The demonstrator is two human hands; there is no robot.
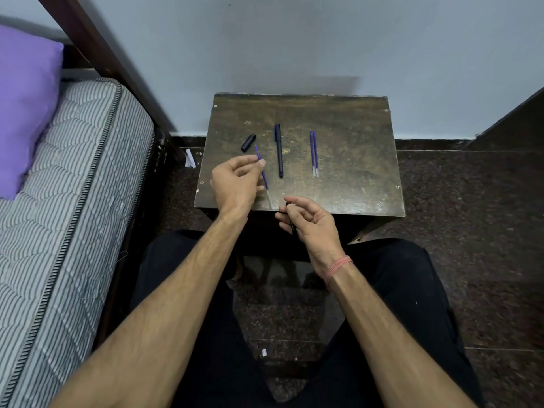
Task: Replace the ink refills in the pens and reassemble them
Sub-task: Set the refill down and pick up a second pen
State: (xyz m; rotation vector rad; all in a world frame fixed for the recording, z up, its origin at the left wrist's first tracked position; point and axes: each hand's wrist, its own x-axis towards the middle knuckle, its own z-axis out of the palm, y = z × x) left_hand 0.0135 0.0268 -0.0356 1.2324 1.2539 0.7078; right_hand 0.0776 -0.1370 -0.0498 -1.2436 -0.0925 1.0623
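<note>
While our right hand [309, 222] is gripping a dark pen barrel [291, 222] at the table [353, 195] edge, our left hand [235, 181] fingers [260, 162] are pinching a blue refill [265, 179]. Beyond, a loose cap [248, 142], one assembled pen [278, 150] and two spare refills [313, 153] are lying untouched. We judge it early: first pen open.

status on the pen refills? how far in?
Early. Done: one pen is open, its cap lying on the table. In hand: left hand pinches a refill; right hand holds the barrel. Left: reassemble it, then the capped pen; two refills lie unused.
</note>
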